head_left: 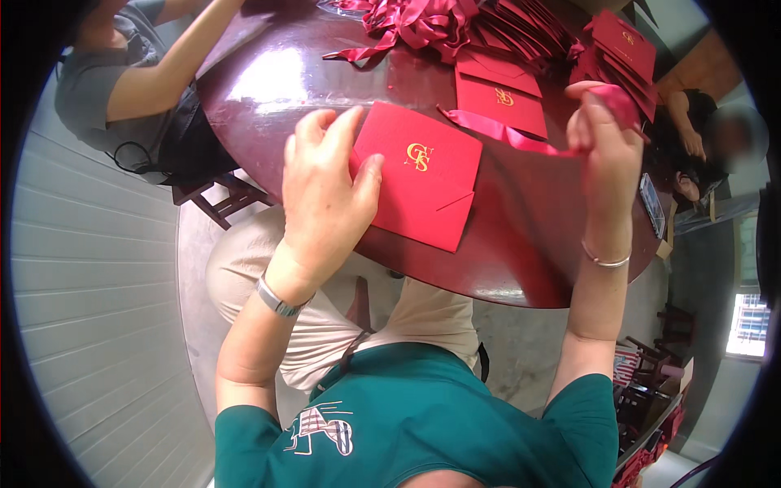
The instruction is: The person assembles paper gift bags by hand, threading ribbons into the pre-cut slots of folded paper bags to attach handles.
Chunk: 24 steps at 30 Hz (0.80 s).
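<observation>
Red cardstock envelope point(423, 175) at centre frame, likely light, stiff and crease-prone, best held by its edges, with left hand point(329, 179) loosely open at the left edge, apparently gripping nothing, and right hand point(602, 130) closed around satin ribbon point(504, 132), upper right.

Bright interior; white glare on the bench point(277, 77), far left; washed-out window point(747, 325), right; wall point(98, 276) seams bowed, left; corners black.

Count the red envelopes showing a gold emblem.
3: the near envelope beside your left hand, the middle envelope beyond the pink ribbon, the far-right envelope atop its pile. Others may be hidden in stacks.
</observation>
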Motion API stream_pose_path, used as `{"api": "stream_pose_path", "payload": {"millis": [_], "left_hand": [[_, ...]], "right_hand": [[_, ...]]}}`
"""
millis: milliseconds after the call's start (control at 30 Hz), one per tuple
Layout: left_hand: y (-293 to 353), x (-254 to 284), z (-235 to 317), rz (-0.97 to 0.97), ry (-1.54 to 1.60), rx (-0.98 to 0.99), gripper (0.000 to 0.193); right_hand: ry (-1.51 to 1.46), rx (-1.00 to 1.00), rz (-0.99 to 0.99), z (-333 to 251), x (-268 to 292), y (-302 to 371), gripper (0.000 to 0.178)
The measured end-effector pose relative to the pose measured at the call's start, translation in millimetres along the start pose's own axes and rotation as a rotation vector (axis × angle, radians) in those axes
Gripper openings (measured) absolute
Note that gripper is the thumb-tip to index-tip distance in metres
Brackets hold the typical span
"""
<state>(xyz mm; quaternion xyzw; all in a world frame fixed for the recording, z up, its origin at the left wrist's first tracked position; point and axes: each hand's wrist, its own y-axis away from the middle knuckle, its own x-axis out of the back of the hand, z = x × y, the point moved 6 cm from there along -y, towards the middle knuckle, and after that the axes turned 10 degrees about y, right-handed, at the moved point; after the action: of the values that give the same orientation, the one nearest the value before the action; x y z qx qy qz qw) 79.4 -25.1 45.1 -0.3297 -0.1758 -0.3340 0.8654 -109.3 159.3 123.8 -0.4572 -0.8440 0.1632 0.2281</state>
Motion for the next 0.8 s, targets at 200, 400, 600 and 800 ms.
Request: {"api": "stream_pose_path", "payload": {"millis": [200, 400, 600, 800], "left_hand": [[-12, -35, 28, -0.435, 0.856, 0.287, 0.042], [-7, -54, 29, -0.297, 0.984, 0.335, 0.025], [-1, -62, 11, -0.299, 0.922, 0.589, 0.034], [12, -57, 42, -0.015, 0.434, -0.065, 0.078]], "right_hand": [[0.419, 0.028, -0.322, 4, -64, 31, 0.017], [0.561, -0.018, -0.524, 19, -75, 44, 0.016], [0.601, 0.182, -0.350, -2, -63, 35, 0.025], [0.390, 0.192, -0.548, 2, -81, 49, 0.018]]}}
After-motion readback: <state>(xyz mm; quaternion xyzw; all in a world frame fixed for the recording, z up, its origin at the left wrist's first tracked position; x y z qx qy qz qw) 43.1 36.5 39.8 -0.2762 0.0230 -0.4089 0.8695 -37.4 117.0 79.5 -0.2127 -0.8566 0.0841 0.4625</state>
